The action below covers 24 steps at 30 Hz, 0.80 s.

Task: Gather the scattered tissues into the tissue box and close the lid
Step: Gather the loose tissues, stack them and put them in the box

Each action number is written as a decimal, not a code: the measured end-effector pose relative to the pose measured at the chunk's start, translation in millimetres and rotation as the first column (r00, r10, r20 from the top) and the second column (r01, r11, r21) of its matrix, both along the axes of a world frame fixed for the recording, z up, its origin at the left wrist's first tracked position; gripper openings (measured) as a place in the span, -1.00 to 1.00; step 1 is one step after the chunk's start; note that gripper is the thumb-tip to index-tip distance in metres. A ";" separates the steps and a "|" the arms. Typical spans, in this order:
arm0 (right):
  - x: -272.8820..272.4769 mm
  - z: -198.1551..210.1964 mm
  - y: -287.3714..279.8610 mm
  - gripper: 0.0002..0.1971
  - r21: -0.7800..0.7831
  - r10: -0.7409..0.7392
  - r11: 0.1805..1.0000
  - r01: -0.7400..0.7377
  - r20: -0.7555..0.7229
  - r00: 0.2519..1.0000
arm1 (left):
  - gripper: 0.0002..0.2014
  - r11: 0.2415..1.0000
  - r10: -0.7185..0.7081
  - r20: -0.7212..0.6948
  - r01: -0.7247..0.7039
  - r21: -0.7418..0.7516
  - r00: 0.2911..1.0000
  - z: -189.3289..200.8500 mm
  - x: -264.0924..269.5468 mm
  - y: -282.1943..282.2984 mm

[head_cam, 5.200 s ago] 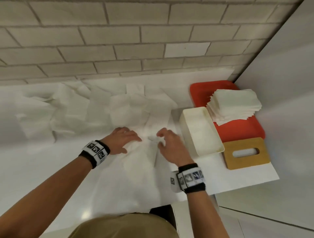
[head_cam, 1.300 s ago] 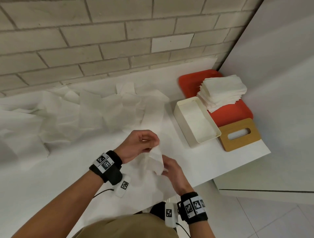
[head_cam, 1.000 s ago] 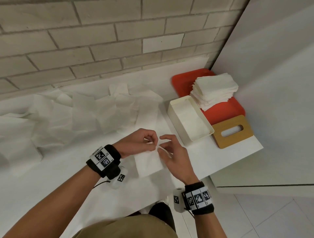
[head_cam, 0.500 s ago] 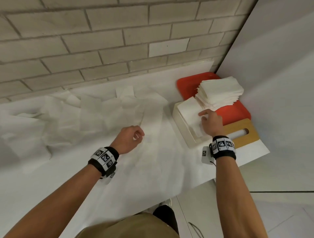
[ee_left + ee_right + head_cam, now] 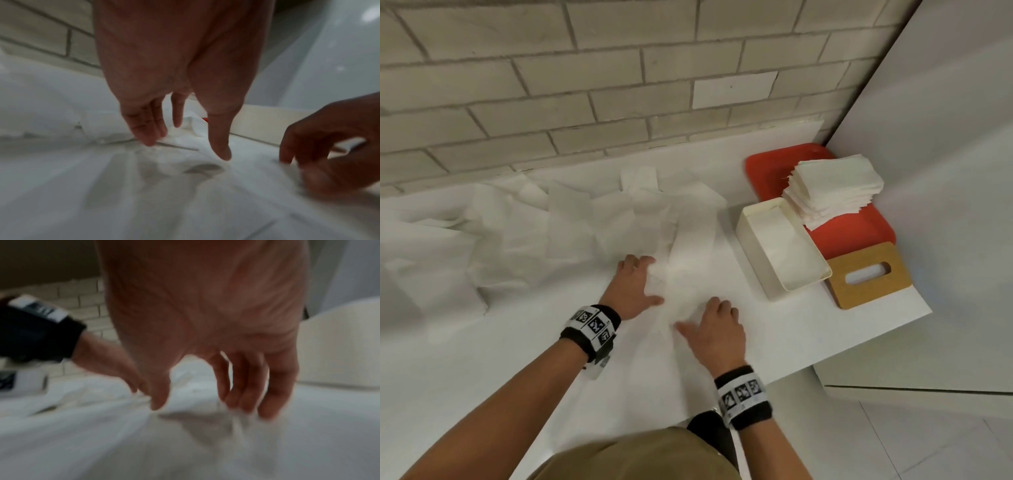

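A flat white tissue [image 5: 685, 284] lies on the counter in front of me, and both hands rest on it. My left hand [image 5: 657, 279] presses its left part with straight fingers [image 5: 150, 138]. My right hand [image 5: 695, 313] touches its near edge with fingertips [image 5: 265, 408] and thumb down, gripping nothing. Several more scattered tissues [image 5: 544, 226] cover the counter to the left and behind. The open cream tissue box [image 5: 751, 260] stands to the right with a tissue inside. Its wooden lid [image 5: 869, 291], with an oval slot, lies beyond the box at the counter's corner.
A red tray [image 5: 856, 236] behind the box carries a stack of folded tissues [image 5: 835, 185]. A brick wall runs along the back and a white panel closes the right side. The counter's edge drops to the floor just right of the lid.
My right hand has left the tissue box and come back to the counter beside my left hand. The left hand has uncurled and now lies flat on a tissue.
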State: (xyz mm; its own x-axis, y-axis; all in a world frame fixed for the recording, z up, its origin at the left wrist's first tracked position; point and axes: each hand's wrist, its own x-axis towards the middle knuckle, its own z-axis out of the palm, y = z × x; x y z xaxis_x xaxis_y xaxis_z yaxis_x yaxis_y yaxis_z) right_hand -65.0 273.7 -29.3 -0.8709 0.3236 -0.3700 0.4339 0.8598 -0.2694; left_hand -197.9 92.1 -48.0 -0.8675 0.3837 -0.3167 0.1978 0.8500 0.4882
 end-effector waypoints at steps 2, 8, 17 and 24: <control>10.5 -18.3 -9.5 -0.24 0.012 -0.016 1.000 0.016 -0.008 1.000 | -0.02 0.976 -0.012 -0.093 -0.009 -0.219 0.996 -2.0 4.5 -12.0; 9.6 -17.4 31.8 -0.59 -0.399 -0.168 0.908 0.130 -0.062 0.984 | -0.41 0.996 0.010 0.012 -0.009 -0.084 1.000 -12.6 13.3 -34.1; -0.2 74.3 51.4 -0.77 -0.810 -0.004 0.580 -0.085 -0.106 0.994 | -0.44 0.810 0.251 0.170 -0.303 0.502 0.953 -2.1 31.9 -51.3; -38.4 26.9 20.5 -0.75 -0.796 0.065 0.602 -0.065 -0.033 0.997 | -0.70 0.617 0.136 0.616 -0.553 0.560 0.776 12.9 40.2 -56.9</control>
